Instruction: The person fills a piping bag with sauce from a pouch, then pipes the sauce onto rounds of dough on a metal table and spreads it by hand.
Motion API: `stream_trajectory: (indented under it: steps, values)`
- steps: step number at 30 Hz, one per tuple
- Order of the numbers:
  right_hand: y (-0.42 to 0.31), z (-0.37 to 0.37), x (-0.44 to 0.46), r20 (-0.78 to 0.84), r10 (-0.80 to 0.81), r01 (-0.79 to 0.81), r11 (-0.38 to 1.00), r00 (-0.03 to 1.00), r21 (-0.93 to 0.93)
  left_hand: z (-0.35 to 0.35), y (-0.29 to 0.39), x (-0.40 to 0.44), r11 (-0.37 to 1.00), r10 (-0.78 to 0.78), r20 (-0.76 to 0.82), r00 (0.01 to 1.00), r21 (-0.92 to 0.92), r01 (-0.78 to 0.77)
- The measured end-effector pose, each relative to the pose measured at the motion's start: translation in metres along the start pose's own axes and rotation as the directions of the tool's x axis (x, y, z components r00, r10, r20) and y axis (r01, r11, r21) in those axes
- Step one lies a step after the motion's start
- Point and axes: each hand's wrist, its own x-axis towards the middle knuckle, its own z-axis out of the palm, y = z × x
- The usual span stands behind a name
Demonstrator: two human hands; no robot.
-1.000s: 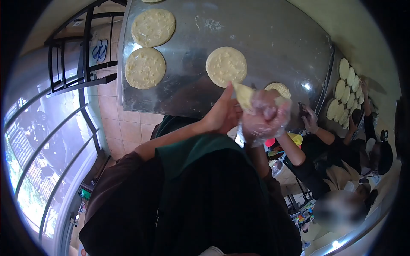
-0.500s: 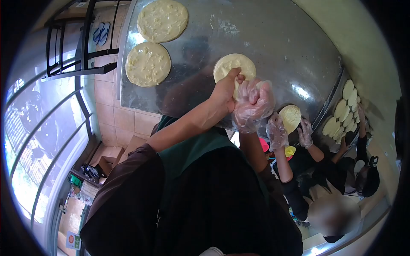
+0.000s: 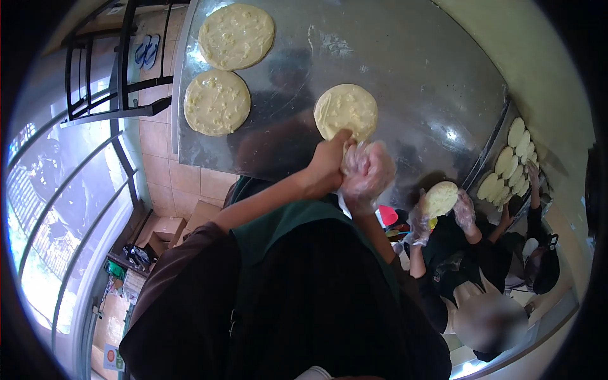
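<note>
In the head view, a round flat dough disc (image 3: 346,109) with pale, lumpy spread on top lies on the metal table, just beyond my hands. My bare left hand (image 3: 330,159) is closed by its near edge, its fingertips against my right hand. My right hand (image 3: 368,171), in a clear plastic glove, is curled into a fist. Whatever either hand holds is hidden between them. Two more topped dough discs, a nearer one (image 3: 217,102) and a farther one (image 3: 236,36), lie to the left.
The metal table (image 3: 405,57) stretches ahead. At right, a co-worker's gloved hands hold a dough disc (image 3: 441,199); beyond, another person reaches toward several pale discs (image 3: 506,163). A black metal rack (image 3: 126,63) stands left, with cardboard boxes (image 3: 158,231) below.
My hands have drawn back toward me, off the middle of the dough disc, uncovering more of its top. The co-worker's disc has moved nearer to that person and tilted.
</note>
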Motion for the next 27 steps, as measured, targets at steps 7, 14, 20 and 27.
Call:
stream_trajectory:
  steps: [7,14,20,27]
  values:
    - [-0.016,0.014,0.04,0.072,-0.327,0.335,0.908,0.942,-0.251,0.042,0.024,0.025,0.996,-0.027,0.044,0.999,0.08,0.023]
    - [-0.007,-0.007,-0.009,-0.013,-0.023,0.02,0.988,1.0,-0.15,0.017,-0.001,-0.021,0.975,0.039,-0.103,0.994,0.221,-0.015]
    - [0.0,-0.006,0.045,0.017,-0.256,0.255,0.949,0.966,-0.183,0.054,0.02,0.012,0.969,-0.003,-0.008,1.0,0.246,0.005]
    - [0.025,-0.048,-0.008,0.235,0.06,-0.183,0.818,0.97,0.546,-0.006,-0.024,-0.01,0.984,-0.028,-0.105,0.994,0.175,0.046]
